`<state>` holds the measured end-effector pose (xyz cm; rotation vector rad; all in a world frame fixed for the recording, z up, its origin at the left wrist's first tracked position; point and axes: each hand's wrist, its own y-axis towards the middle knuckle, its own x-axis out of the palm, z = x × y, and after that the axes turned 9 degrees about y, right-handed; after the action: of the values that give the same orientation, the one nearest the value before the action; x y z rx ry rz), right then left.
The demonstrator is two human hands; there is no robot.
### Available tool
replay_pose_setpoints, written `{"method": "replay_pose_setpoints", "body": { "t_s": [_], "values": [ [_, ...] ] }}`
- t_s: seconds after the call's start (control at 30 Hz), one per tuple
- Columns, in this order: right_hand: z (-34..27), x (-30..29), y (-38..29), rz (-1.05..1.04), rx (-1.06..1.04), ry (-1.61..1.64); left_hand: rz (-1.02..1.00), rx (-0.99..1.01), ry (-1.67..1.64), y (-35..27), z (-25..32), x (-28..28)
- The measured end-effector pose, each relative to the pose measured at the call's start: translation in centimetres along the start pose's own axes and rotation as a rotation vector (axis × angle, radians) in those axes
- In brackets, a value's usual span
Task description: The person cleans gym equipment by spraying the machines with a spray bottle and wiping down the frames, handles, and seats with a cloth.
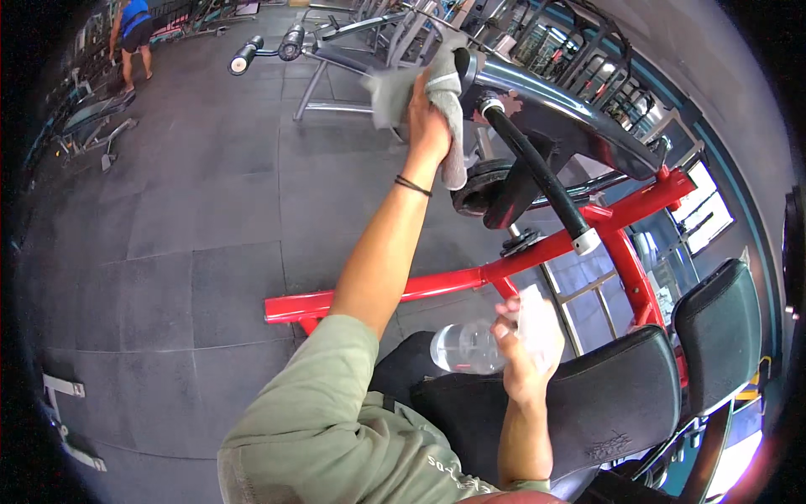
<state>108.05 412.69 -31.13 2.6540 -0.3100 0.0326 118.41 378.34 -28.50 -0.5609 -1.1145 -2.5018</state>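
Observation:
My left hand [429, 123] is stretched far forward and grips a grey cloth [448, 94]. Part of the cloth is blurred, and it lies against the rounded end of a black machine lever arm [554, 104]. Closer to my body, my right hand [532, 362] holds a clear spray bottle [469, 348] by its white trigger head [535, 321]. Clear liquid shows inside the bottle, which appears tipped sideways above a black padded seat [604, 397]. A black handle bar [535, 170] with a white end collar sticks out from the lever arm.
A red steel frame [447, 286] runs across below the lever arm, with weight plates [482, 189] behind it. At right stands a black backrest pad [718, 334]. Another machine with foam rollers [291, 43] is ahead. A person [133, 31] stands far left on the rubber-tiled floor [208, 189].

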Motion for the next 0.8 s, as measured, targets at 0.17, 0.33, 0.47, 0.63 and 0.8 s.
{"method": "replay_pose_setpoints", "body": {
  "t_s": [0.17, 0.33, 0.47, 0.63, 0.8],
  "values": [
    [-4.0, 4.3, 2.2, -0.104, -0.024, -0.160, 0.020, -0.454, -0.118, -1.4, -3.9, -1.1],
    [-5.2, 1.5, 1.4, -0.131, -0.289, -0.468, -0.387, -0.921, -1.400, -10.5, 1.9, 2.0],
    [-6.5, -1.6, -4.0, 0.297, -0.150, -0.126, 0.517, -2.538, -2.747, -19.3, 10.6, -1.9],
    [-14.5, -7.9, -12.2, 0.835, -0.349, -0.232, 1.482, -2.657, -2.803, -31.8, 6.1, -3.4],
    [-16.6, -10.3, -12.1, 1.020, -0.555, -0.650, 0.183, -2.731, -2.399, -30.2, 13.0, 0.1]
  ]
}}
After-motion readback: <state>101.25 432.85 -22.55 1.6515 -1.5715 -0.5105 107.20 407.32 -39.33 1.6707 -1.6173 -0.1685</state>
